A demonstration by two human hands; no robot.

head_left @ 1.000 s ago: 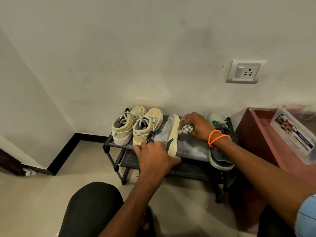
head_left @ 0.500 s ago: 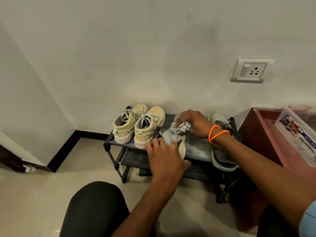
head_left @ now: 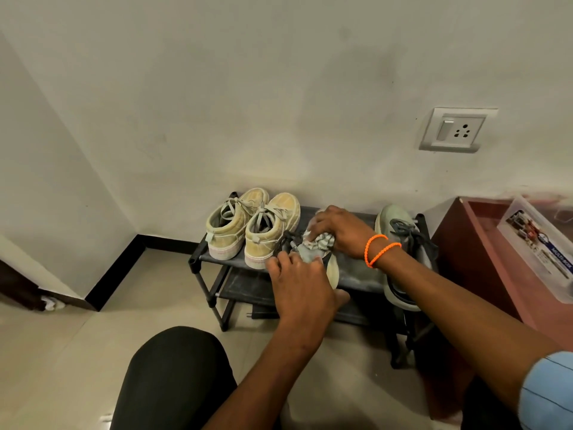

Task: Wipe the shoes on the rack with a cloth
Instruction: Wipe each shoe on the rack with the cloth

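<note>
Two hands on grey shoe (head_left: 310,254); left hand (head_left: 299,282) grip clasping it; right hand (head_left: 339,231) grip bunching cloth (head_left: 322,242).

Right hand (head_left: 338,231) with cloth (head_left: 321,242) on grey shoe (head_left: 310,254)

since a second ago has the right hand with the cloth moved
Yes: the right hand with the crumpled cloth slid left, toward the beige canvas sneakers.

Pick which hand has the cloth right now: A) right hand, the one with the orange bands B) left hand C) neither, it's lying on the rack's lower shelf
A: the right hand holds the bunched cloth against the grey shoe on the top shelf of the rack, while the left hand steadies that shoe.
</note>
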